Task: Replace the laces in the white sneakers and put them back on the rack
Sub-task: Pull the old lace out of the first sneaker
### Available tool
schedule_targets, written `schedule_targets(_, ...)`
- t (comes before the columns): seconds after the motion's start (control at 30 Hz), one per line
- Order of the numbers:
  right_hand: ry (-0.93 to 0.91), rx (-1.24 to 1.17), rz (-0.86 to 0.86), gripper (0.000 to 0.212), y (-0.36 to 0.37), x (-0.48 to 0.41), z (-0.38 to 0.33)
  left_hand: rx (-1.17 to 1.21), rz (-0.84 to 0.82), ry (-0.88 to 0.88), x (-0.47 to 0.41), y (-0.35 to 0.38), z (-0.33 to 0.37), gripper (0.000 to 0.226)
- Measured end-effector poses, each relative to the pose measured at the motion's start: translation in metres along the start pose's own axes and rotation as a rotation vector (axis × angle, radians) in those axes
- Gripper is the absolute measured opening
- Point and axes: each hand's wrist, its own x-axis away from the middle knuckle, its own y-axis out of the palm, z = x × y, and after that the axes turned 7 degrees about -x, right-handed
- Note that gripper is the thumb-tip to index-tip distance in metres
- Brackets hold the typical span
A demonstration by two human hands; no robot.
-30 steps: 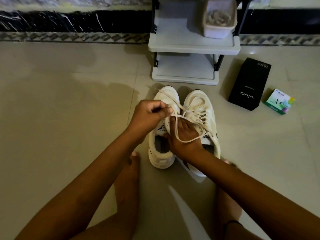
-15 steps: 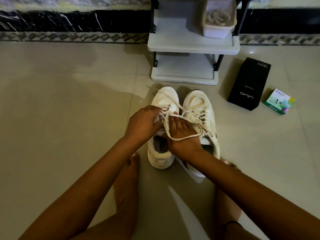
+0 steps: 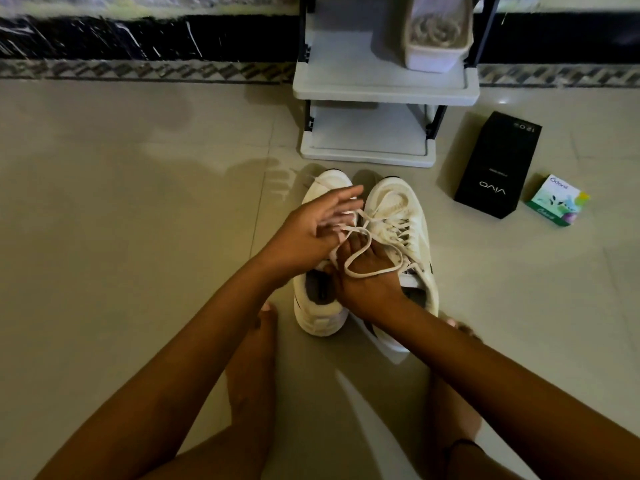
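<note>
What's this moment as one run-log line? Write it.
phase: lacing | left hand: open, fingers spread | right hand: on left sneaker, grip hidden | lace: looped across right hand

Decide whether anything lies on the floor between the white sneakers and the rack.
Nothing visible does: only bare floor separates the sneakers from the rack. The black box lies off to the right.
</note>
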Motion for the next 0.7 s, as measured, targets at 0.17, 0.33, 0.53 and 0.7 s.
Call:
schedule_targets(0.17,0.007,-0.009,0.009,0.061,0.002,0.0,0.0,-0.726,0.088,-0.054,0.001,-0.014,-0.018,0.048)
schedule_targets(0.33,-0.008,-0.001,-0.014,0.06,0.001,0.001,0.0,-0.971,0.165,-0.129,-0.001,0.003,-0.028,0.028)
schedule_targets(0.53,-0.016,-0.014,-0.029,0.063,0.003,0.001,0.003,-0.558,0.3,0.018,-0.004,-0.001,-0.025,0.013)
schedule_targets(0.7,-0.012,-0.048,-0.031,0.065,0.004,0.001,0.005,-0.402,0.367,0.106,-0.006,0.001,0.002,0.009)
